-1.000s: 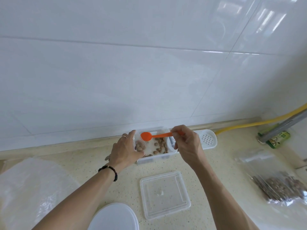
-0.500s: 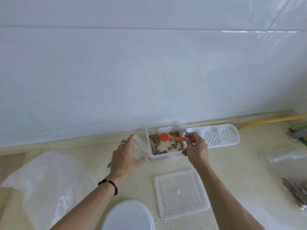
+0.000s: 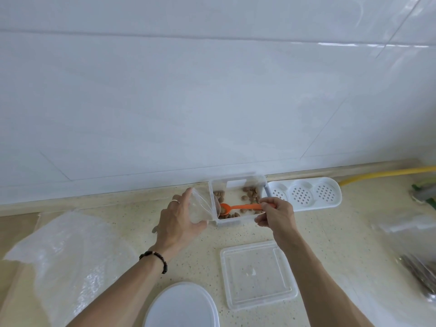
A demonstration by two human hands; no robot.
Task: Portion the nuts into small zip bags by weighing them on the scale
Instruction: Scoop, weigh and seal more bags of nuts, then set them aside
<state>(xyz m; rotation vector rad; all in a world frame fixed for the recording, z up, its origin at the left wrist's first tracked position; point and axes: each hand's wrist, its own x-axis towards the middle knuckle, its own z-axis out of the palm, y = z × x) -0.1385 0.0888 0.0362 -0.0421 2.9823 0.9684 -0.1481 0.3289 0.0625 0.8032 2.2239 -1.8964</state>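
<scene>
— What did each hand hold?
— The left hand (image 3: 179, 223) gripped a small clear zip bag (image 3: 200, 207); the right hand (image 3: 276, 214) pinched an orange plastic spoon (image 3: 238, 208).
— And the brown nuts (image 3: 247, 197)?
— In the clear rectangular plastic container (image 3: 238, 182), between both hands.

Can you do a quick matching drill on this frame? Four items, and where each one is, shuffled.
Items:
1. orange spoon
2. small zip bag
3. square clear lid
4. white perforated tray

Places:
A. flat on the counter, near side of the nut container
B. in the right hand's grip, bowl down among the nuts
C. against the wall, right of the container
D. held by the left hand beside the container

Pairs: 1-B, 2-D, 3-A, 4-C
</scene>
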